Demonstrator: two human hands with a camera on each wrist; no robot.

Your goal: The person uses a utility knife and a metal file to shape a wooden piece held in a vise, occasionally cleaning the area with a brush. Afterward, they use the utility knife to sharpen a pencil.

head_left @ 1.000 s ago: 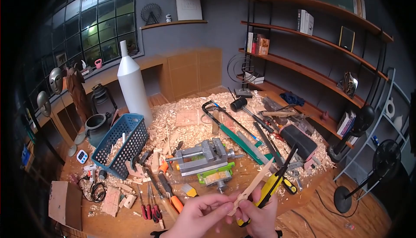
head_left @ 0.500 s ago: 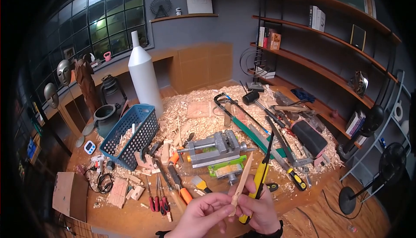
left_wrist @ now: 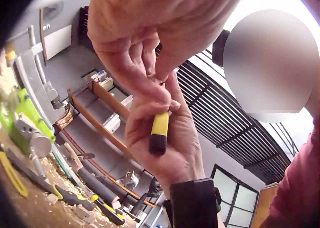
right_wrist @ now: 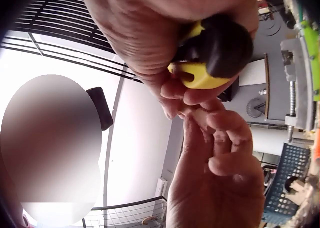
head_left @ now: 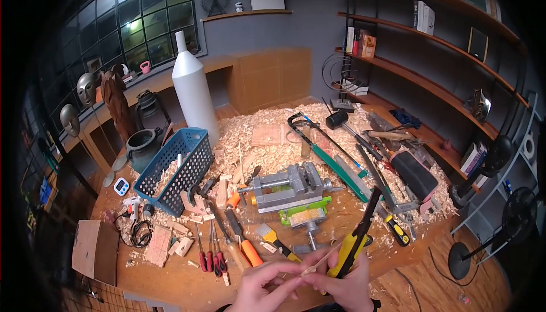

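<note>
Low in the head view, the left hand (head_left: pixel 266 287) pinches the near end of a thin pale wood piece (head_left: pixel 326 257) between thumb and fingers. The right hand (head_left: pixel 344 282) touches the same piece with its thumb and fingers, and grips a yellow and black utility knife (head_left: pixel 351 248) that points up and to the right. In the left wrist view the knife's handle end (left_wrist: pixel 159 133) sticks out of the right hand's curled fingers (left_wrist: pixel 167 133). In the right wrist view the fingertips of both hands meet below the knife (right_wrist: pixel 202 75), mostly hiding the wood.
A grey vise (head_left: pixel 290 188) stands beyond the hands. Chisels, red-handled tools (head_left: pixel 209 262) and a brush (head_left: pixel 267 233) lie to the left, a blue basket (head_left: pixel 193 161) behind them. A green saw (head_left: pixel 341 173) and a yellow-black handled tool (head_left: pixel 397 232) lie right, among wood shavings.
The wood piece has tipped from pointing steeply up to lying lower and more foreshortened. The knife has tilted to the right. The head view has shifted, and both hands still hold on.
</note>
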